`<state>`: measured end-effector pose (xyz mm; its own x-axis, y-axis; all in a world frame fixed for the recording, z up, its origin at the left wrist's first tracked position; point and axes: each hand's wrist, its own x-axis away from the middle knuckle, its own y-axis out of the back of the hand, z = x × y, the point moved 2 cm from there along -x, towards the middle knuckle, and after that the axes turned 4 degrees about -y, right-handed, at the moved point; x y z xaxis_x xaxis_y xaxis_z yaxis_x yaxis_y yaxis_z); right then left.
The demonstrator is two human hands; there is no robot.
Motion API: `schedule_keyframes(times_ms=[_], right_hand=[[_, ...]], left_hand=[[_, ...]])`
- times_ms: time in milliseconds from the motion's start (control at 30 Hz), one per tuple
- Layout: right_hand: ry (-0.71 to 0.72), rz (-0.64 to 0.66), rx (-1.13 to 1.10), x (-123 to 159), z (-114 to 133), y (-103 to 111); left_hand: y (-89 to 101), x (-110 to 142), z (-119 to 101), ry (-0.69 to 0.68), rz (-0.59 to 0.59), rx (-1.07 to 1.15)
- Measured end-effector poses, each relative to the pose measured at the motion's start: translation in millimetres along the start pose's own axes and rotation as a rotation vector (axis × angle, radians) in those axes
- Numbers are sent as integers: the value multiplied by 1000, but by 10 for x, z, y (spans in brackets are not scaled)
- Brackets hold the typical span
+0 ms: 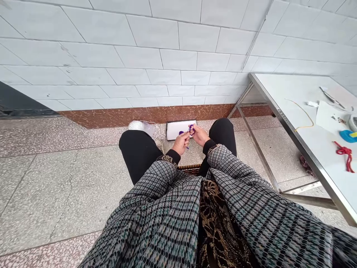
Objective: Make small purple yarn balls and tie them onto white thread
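My left hand [181, 143] is closed, with thumb and forefinger pinching a purple cord [191, 128]. A short end of the cord pokes out below those fingers. Close beside it, my right hand [200, 135] is closed on the same cord, a loop of it around the fingertips. Both hands are held between my knees, above a white board with a dark edge [173, 129]. A small dark purple bundle [181, 132] shows just past my left fingers; whether it rests on the board I cannot tell.
White cord [158, 131] and a white ball in clear plastic [136, 125] lie on the floor by my left knee. At right stands a metal-edged table [301, 149] bearing a red knotted cord [345, 152], a yellow cord [308, 115] and a blue object [348, 136]. A tiled wall is ahead.
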<state>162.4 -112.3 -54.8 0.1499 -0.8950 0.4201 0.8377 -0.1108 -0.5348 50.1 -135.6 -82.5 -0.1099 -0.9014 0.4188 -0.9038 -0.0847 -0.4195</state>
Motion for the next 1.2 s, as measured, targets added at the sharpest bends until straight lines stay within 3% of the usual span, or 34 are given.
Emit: schedule_keyframes(times_ms=[133,400,567,700,1000,1200], right_hand=[[-16,-21,-17,-15,43,-45],[-54,-29,-146,-247,131,2],[-74,-80,-128,-527,234,89],[-82,-44,-82,-790,394,90],[-65,50,27,-1345,721,-163],[-181,210,33,-1500,977,-256]], left_hand=[[24,-63,-50,-21,-5,36],[-60,-277,-164,31,166,60],[-36,-576,-302,-70,150,-143],[10,-841,-490,-108,141,-208],[-103,-1386,-940,-239,12,-227],[73,-1596,-1256,-275,-14,-335]])
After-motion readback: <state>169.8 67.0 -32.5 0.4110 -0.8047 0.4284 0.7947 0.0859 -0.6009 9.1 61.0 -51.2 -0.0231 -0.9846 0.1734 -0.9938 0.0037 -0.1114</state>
